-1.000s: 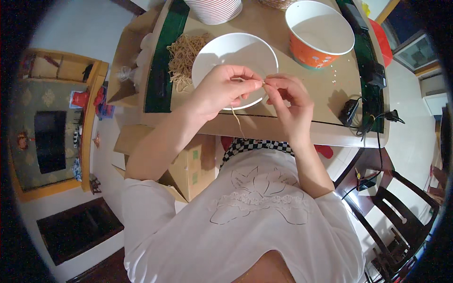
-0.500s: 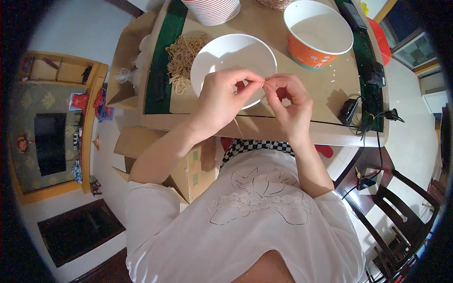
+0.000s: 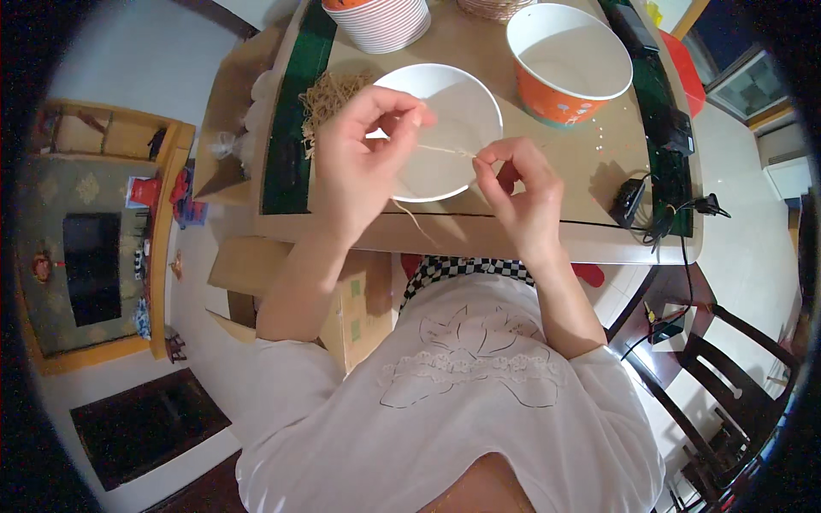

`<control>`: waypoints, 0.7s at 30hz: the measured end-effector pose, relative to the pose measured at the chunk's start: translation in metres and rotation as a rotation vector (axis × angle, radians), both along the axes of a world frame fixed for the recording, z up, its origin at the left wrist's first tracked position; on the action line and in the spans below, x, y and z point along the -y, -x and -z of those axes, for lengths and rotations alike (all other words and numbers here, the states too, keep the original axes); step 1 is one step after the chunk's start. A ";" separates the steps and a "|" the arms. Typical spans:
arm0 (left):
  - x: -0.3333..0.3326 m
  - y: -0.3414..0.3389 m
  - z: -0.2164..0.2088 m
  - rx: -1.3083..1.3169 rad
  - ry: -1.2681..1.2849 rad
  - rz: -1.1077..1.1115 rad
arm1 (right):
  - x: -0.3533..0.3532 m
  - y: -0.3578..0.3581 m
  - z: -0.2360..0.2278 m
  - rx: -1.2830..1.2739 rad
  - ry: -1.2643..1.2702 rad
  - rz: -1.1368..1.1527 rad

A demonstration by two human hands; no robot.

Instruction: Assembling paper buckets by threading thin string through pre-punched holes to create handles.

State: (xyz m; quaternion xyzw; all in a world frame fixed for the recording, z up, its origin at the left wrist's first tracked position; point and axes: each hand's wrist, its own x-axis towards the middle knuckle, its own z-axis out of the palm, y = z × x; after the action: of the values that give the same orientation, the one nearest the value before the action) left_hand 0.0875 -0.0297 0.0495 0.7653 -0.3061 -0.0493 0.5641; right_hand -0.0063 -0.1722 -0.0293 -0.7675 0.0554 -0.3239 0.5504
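Note:
A thin tan string [image 3: 445,151] is stretched between my hands above a white paper tub [image 3: 449,98]. My left hand [image 3: 361,154] pinches one part of it between thumb and fingertips, and a loose tail hangs below that hand over the table edge. The other part is pinched in my right hand [image 3: 523,192], at the tub's near right rim. Past my left hand lies a tangled pile of tan string [image 3: 329,98], partly hidden by that hand.
An orange paper tub [image 3: 560,90] with a white inside stands at the back right. A stack of paper tubs [image 3: 385,26] is at the back left. Black adapters and cables [image 3: 658,214] lie along the table's right edge. An opened cardboard box [image 3: 333,291] sits below the table.
My hands have drawn apart: the left has moved left, while the right stays nearly in place. The string now shows taut between them.

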 end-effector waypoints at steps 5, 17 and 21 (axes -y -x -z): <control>0.001 0.004 0.003 -0.035 -0.128 0.044 | -0.003 -0.003 -0.002 -0.010 -0.018 -0.021; 0.004 0.010 0.015 0.377 -0.233 0.047 | -0.004 -0.004 -0.006 -0.017 -0.005 0.011; 0.005 0.011 0.014 0.409 -0.248 0.052 | -0.004 -0.004 -0.008 -0.024 0.008 0.007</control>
State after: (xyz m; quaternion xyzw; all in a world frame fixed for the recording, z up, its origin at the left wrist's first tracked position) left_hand 0.0764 -0.0347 0.0359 0.8146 -0.4250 0.0551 0.3908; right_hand -0.0026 -0.1686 -0.0215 -0.7732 0.0633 -0.3169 0.5456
